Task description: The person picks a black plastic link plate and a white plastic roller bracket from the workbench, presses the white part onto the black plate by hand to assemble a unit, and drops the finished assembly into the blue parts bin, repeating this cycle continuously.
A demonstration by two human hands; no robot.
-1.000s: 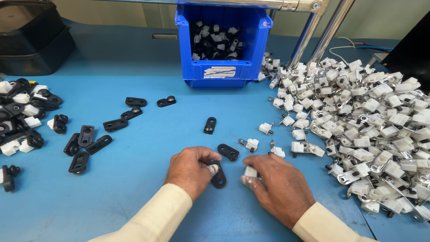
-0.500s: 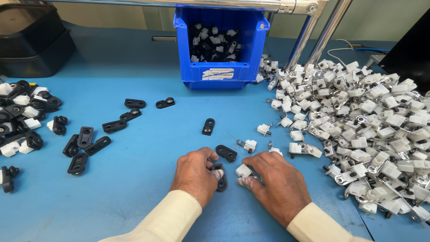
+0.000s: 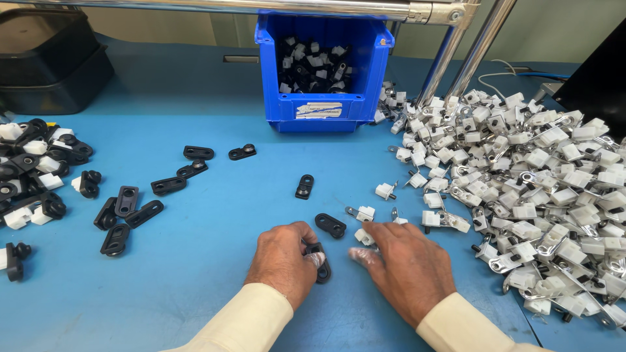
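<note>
My left hand (image 3: 282, 262) rests on the blue table and grips a flat black plastic link (image 3: 320, 263) between thumb and fingers. My right hand (image 3: 403, 267) lies beside it, palm down, its fingertips on a small white clip (image 3: 363, 237) with a metal tab. Both wrists wear cream sleeves. Another black link (image 3: 330, 225) lies just above my hands, and a white clip (image 3: 364, 212) sits beyond it.
A big heap of white clips with metal parts (image 3: 541, 189) fills the right side. Loose black links (image 3: 140, 195) and a mixed pile (image 3: 32, 169) lie at the left. A blue bin (image 3: 319, 104) of assembled parts stands at the back centre; metal frame tubes (image 3: 456, 58) rise beside it.
My hands have drawn closer together. The right hand has slid left onto the white clip; the left hand still holds the black link.
</note>
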